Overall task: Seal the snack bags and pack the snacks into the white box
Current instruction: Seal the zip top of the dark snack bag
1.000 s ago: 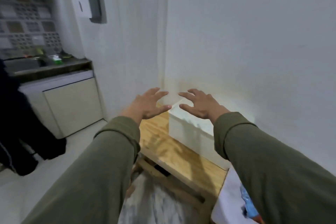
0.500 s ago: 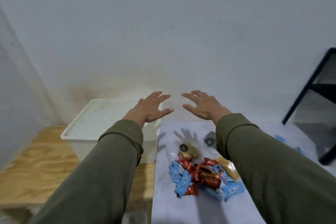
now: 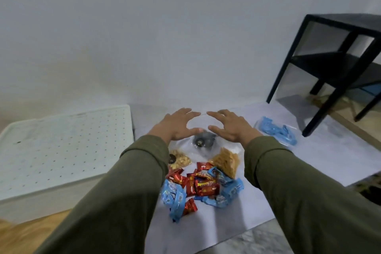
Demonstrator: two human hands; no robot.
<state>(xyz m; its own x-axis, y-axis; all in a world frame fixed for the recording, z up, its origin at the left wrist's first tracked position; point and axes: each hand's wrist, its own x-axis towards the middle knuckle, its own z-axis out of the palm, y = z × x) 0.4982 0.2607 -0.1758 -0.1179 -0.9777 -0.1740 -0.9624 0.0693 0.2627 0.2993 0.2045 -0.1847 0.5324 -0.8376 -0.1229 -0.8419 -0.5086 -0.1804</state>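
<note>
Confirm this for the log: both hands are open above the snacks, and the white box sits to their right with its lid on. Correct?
Not quite. The head view shows the white box to the left of the snacks, not the right. The rest holds: its lid is on, and the left hand and right hand are open above the pile.

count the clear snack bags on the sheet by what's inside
nut bag: 1
dark cookie bag: 1
yellow cracker bag: 1
blue packet bag: 1
total: 4
</note>
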